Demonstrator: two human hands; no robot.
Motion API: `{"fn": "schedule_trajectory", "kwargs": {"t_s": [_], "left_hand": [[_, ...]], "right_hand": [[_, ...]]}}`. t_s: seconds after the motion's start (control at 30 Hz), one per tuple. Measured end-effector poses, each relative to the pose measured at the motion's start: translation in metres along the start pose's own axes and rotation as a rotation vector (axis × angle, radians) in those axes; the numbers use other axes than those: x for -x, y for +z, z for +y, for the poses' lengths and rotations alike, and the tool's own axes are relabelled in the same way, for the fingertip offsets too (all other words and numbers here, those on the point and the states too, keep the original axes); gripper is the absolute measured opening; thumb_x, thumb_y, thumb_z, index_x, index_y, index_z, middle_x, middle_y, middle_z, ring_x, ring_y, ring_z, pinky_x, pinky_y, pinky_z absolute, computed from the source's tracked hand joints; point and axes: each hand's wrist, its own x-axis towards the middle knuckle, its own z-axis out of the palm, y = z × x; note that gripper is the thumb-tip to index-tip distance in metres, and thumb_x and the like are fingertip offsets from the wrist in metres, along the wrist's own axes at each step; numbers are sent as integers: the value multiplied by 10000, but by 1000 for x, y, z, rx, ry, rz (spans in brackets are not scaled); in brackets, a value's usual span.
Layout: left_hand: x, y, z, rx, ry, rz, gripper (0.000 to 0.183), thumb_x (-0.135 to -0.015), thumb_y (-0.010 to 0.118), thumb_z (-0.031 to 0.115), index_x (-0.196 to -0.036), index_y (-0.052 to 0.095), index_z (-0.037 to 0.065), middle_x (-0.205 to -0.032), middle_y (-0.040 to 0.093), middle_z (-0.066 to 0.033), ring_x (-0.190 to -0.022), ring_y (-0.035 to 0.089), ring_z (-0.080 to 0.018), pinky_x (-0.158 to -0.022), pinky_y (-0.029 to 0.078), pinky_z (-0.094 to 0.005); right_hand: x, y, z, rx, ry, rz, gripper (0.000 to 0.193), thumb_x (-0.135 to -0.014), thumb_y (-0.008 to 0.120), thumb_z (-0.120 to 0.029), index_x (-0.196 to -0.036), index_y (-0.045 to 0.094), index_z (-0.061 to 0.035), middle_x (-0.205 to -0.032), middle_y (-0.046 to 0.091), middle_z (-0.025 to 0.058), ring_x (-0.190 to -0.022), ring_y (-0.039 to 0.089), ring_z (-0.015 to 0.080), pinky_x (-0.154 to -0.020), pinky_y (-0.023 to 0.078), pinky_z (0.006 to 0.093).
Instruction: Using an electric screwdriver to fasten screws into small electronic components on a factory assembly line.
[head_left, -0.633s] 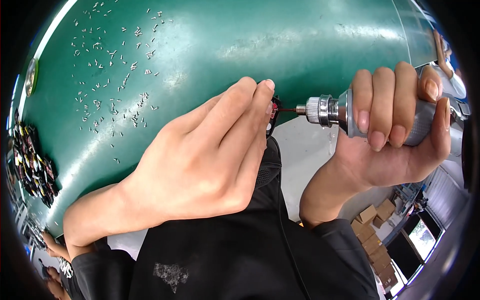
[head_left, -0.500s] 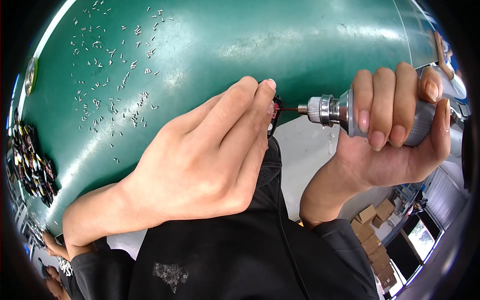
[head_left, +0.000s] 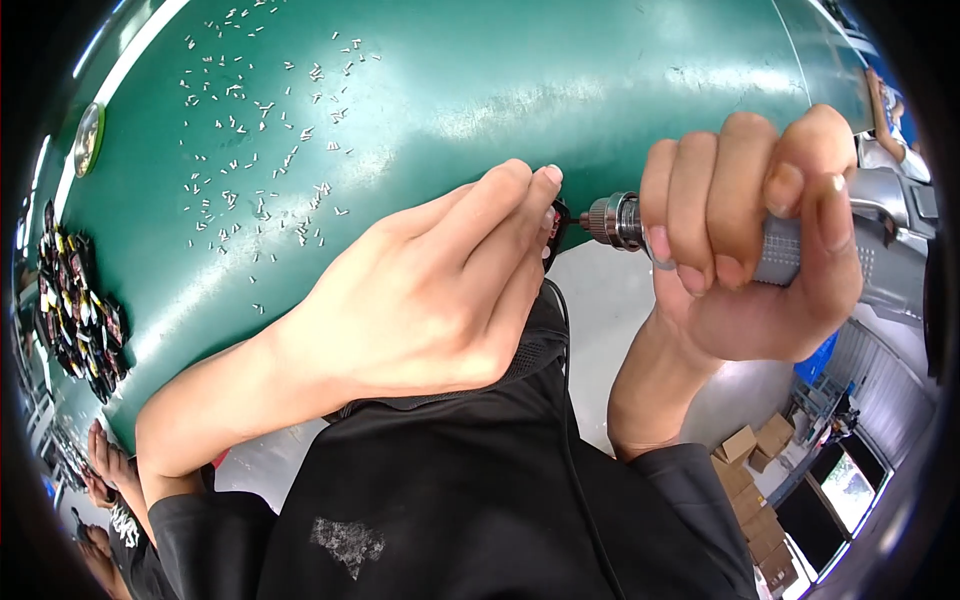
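Note:
My left hand [head_left: 430, 275] is closed, back of the hand upward, with its fingertips pinching a small black part [head_left: 558, 238] that shows a bit of red inside. Most of that part is hidden behind the fingers. My right hand [head_left: 755, 225] wraps round a grey power screwdriver [head_left: 885, 255], held sideways with its nose pointing left. The knurled metal collar [head_left: 612, 220] sits close to the black part, and only a short length of the bit shows between them. Whether the tip is seated in a screw is hidden.
Many small loose screws [head_left: 265, 150] lie scattered over the green table [head_left: 480, 60]. A heap of black parts [head_left: 78, 310] and a round green-rimmed dish [head_left: 89, 140] are at the left. Another person's hand [head_left: 105, 460] shows at lower left. Cardboard boxes [head_left: 755, 500] stand at lower right.
My right hand and the screwdriver have moved left, bringing the collar nearer the black part, so less of the bit shows. The table scene has shifted slightly right in view.

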Motion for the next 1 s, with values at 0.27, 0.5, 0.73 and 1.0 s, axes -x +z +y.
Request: {"fn": "schedule_trajectory", "kwargs": {"t_s": [0.27,0.5,0.73,1.0], "left_hand": [[3,-16,-3,9,-8,-30,405,-596,723,87,-922,621,-132,-1013,597,-223,-933,592,-324,-657,563,-350],[34,-30,2,-35,18,5,310,-700,664,98,-931,622,-105,-1003,604,-165,-920,581,-253,-728,538,-290],[152,-165,-8,-523,-860,207,425,-740,675,-11,-1155,588,9,-1177,577,-151,-1077,553,-327,-931,446,-406],[213,-190,-37,-828,-1074,98,405,-891,575,100,-1285,509,34,-1366,453,-166,-1284,389,-346,-1063,318,-422]], "right_hand": [[-7,15,7,22,-69,-27,140,-934,406,-190,-859,417,-72,-533,390,-14,-382,326,76,-436,348,245],[-8,16,-3,-253,-181,-76,148,-860,605,-160,-860,482,-77,-429,455,-32,-325,419,63,-375,393,181],[5,5,16,-625,-132,193,152,-882,532,-85,-824,392,-71,-460,382,-14,-334,356,71,-376,365,214],[6,25,37,-720,-24,370,88,-925,455,-122,-894,407,-54,-501,347,-11,-373,327,84,-414,339,249]]}}
